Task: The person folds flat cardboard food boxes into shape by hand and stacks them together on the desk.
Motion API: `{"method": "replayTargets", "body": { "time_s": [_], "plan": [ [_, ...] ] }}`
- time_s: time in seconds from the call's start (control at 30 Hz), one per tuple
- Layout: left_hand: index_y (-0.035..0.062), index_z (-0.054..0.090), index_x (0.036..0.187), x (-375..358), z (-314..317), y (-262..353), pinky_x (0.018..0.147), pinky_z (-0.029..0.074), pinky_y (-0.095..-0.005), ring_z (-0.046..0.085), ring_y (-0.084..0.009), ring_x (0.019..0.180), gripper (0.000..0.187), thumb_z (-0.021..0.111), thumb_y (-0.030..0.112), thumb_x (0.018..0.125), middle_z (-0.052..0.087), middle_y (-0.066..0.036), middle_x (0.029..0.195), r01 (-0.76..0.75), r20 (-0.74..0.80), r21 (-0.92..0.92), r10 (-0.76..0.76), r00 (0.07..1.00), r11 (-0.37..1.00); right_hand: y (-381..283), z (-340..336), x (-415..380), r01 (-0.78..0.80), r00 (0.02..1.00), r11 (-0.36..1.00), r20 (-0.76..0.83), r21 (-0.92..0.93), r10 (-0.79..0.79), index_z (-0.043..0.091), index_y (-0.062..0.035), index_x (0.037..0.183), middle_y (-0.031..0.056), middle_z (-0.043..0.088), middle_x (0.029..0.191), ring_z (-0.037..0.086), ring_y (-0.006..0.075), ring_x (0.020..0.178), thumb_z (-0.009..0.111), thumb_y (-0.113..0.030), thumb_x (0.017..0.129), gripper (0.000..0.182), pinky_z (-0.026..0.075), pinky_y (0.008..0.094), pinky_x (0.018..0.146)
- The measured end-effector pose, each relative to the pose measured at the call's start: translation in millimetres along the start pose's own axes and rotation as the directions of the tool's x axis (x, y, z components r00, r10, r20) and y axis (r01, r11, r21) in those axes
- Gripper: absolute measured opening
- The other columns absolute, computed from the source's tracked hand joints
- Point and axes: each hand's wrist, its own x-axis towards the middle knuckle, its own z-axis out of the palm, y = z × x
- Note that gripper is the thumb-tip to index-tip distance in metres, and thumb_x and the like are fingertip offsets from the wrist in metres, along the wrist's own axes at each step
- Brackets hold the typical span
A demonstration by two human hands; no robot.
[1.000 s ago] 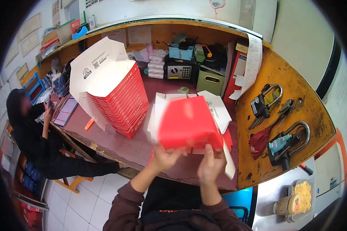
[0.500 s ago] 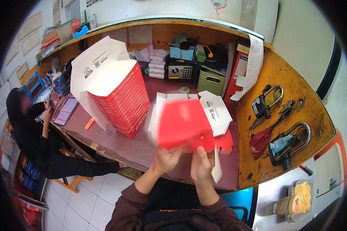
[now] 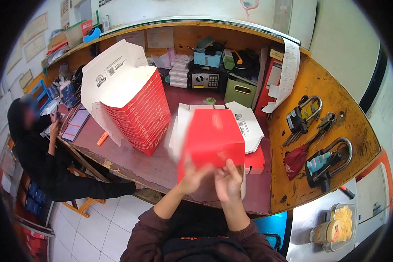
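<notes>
A red cardboard box [image 3: 216, 135], partly folded, is held up over the dark red desktop near its front edge. My left hand [image 3: 194, 175] is at the box's lower left, its fingers smeared by motion. My right hand [image 3: 228, 182] touches the lower right edge, fingers curled against the card; whatever is pinched there is hard to see. Behind the box lie white-lined cartons [image 3: 246, 126] with open flaps. Left of it stands a tall stack of nested red cartons [image 3: 137, 113], white inside.
A person in black [image 3: 48, 161] sits at the left holding a phone. A keypad safe [image 3: 205, 81], a green bin [image 3: 239, 91] and a paper strip [image 3: 287, 74] are at the back. Padlocks [image 3: 327, 165] and keys [image 3: 325, 123] lie on the wooden board at right.
The red box has turned, and its front face now looks flatter and squarer. Both hands have shifted slightly along its lower edge, with my right hand's fingers more curled.
</notes>
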Motion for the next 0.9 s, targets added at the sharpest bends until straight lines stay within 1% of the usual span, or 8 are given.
{"method": "replayTargets", "body": {
  "time_s": [0.07, 0.17, 0.3, 0.5, 0.6, 0.7, 0.83, 0.9],
  "plan": [
    [0.0029, 0.053, 0.107, 10.3, 1.9, 27.2, 0.084, 0.039, -0.0345, 0.052, -0.0194, 0.096, 0.034, 0.043, 0.031, 0.090, 0.057, -0.009, 0.103, 0.289, 0.129, -0.816, -0.329, 0.935, 0.501, -9.0, 5.0, 0.8, 0.057, 0.996, 0.995, -0.070, -0.086, -0.063, 0.049, -0.0117, 0.113, 0.0007, 0.058, 0.099, 0.053, 0.0088, 0.092, 0.057, -0.004, 0.080, 0.034, 0.042, 0.0253, 0.079],
    [0.0043, 0.049, 0.114, 2.0, -18.9, 7.6, 0.088, 0.033, -0.0356, 0.046, -0.0212, 0.102, 0.047, 0.033, 0.042, 0.090, 0.054, -0.009, 0.108, 0.287, 0.260, -0.906, -0.127, 0.957, 0.311, -9.2, 23.4, 2.0, 0.160, 0.935, 0.948, -0.266, -0.277, -0.235, 0.048, -0.0079, 0.114, 0.0032, 0.057, 0.102, 0.053, 0.0109, 0.094, 0.056, 0.001, 0.079, 0.037, 0.042, 0.0259, 0.082],
    [0.0026, 0.061, 0.082, -13.4, -5.3, 9.0, 0.066, 0.042, -0.0262, 0.053, -0.0126, 0.069, 0.019, 0.060, 0.021, 0.083, 0.059, -0.004, 0.075, 0.159, -0.218, 0.122, -0.130, 0.967, 0.980, -7.4, 31.7, -2.7, 0.419, 0.871, 0.758, -0.013, -0.500, -0.490, 0.036, -0.0012, 0.123, 0.0106, 0.050, 0.113, 0.048, 0.0202, 0.103, 0.059, 0.006, 0.075, 0.053, 0.038, 0.0334, 0.091],
    [0.0001, 0.063, 0.073, -15.4, -0.5, 11.0, 0.040, 0.038, -0.0261, 0.050, -0.0089, 0.045, 0.021, 0.067, 0.020, 0.077, 0.058, -0.004, 0.058, 0.212, -0.390, -0.144, -0.252, 0.886, 0.967, 11.1, 60.8, -15.4, 0.279, 0.951, 0.893, -0.029, -0.353, -0.308, 0.037, -0.0011, 0.118, 0.0089, 0.049, 0.109, 0.051, 0.0177, 0.096, 0.059, 0.000, 0.078, 0.045, 0.042, 0.0295, 0.082],
    [0.0011, 0.061, 0.085, -16.3, -15.8, 59.6, 0.046, 0.042, -0.0276, 0.052, -0.0168, 0.045, 0.033, 0.073, 0.025, 0.066, 0.057, -0.010, 0.062, 0.068, 0.109, 0.889, -0.352, 0.930, 0.454, -16.9, 54.1, -5.1, 0.265, 0.938, 0.377, 0.148, -0.888, -0.312, 0.049, 0.0018, 0.108, 0.0121, 0.055, 0.104, 0.053, 0.0204, 0.094, 0.062, -0.013, 0.079, 0.034, 0.041, 0.0310, 0.083],
    [0.0038, 0.056, 0.106, -6.1, -22.6, 78.7, 0.064, 0.048, -0.0342, 0.061, -0.0258, 0.075, 0.053, 0.070, 0.037, 0.066, 0.061, -0.013, 0.092, -0.087, -0.037, 0.884, 0.254, 0.966, 0.460, -20.5, 32.4, 3.2, 0.397, 0.887, -0.022, 0.389, -0.918, -0.249, 0.050, 0.0033, 0.108, 0.0144, 0.056, 0.102, 0.055, 0.0239, 0.092, 0.063, -0.017, 0.077, 0.039, 0.041, 0.0344, 0.082],
    [-0.0001, 0.051, 0.110, 27.9, -69.1, 6.0, 0.077, 0.046, -0.0375, 0.058, -0.0288, 0.087, 0.050, 0.067, 0.026, 0.070, 0.057, -0.014, 0.100, -0.335, 0.148, 0.687, 0.328, 0.933, 0.644, -13.6, 43.5, 25.5, 0.716, 0.697, -0.256, 0.684, -0.650, 0.213, 0.049, 0.0042, 0.108, 0.0152, 0.057, 0.100, 0.055, 0.0275, 0.092, 0.064, -0.019, 0.075, 0.043, 0.041, 0.0384, 0.082],
    [0.0002, 0.052, 0.106, 35.9, -70.9, 27.6, 0.075, 0.047, -0.0318, 0.058, -0.0216, 0.085, 0.039, 0.062, 0.024, 0.078, 0.057, -0.011, 0.096, 0.119, -0.026, 0.268, -0.116, 0.993, 0.956, -15.6, 102.0, 23.4, 0.538, 0.842, -0.495, 0.411, -0.682, 0.350, 0.059, -0.0021, 0.085, 0.0103, 0.058, 0.083, 0.056, 0.0279, 0.078, 0.065, -0.024, 0.071, 0.027, 0.038, 0.0442, 0.079]
  ]
}}
